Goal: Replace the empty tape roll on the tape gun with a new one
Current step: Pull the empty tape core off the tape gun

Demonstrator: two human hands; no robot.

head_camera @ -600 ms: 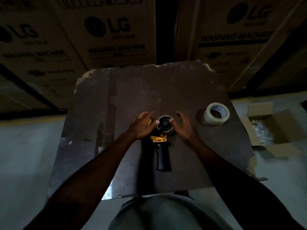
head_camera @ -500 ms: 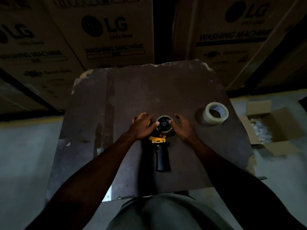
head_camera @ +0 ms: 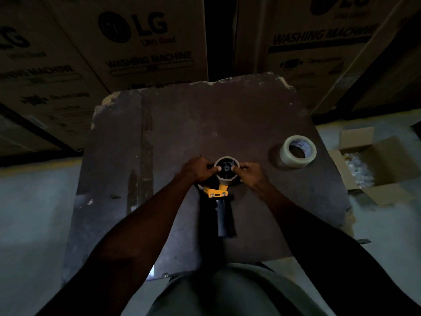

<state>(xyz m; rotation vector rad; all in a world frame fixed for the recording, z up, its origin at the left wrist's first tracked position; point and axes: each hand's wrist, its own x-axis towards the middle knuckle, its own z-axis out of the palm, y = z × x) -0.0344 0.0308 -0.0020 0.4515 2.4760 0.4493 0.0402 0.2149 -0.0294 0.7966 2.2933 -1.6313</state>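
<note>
Early stage: I see both grips, left hand (head_camera: 197,169) and right hand (head_camera: 252,171), pinching the empty core (head_camera: 227,170) on the gun (head_camera: 219,201); new roll (head_camera: 297,151) untouched on counter (head_camera: 182,124).

Your left hand (head_camera: 197,168) and right hand (head_camera: 251,172) pinch the empty roll (head_camera: 226,176) from its two sides, thumbs on its rim, both forearms reaching in straight from below it.
</note>
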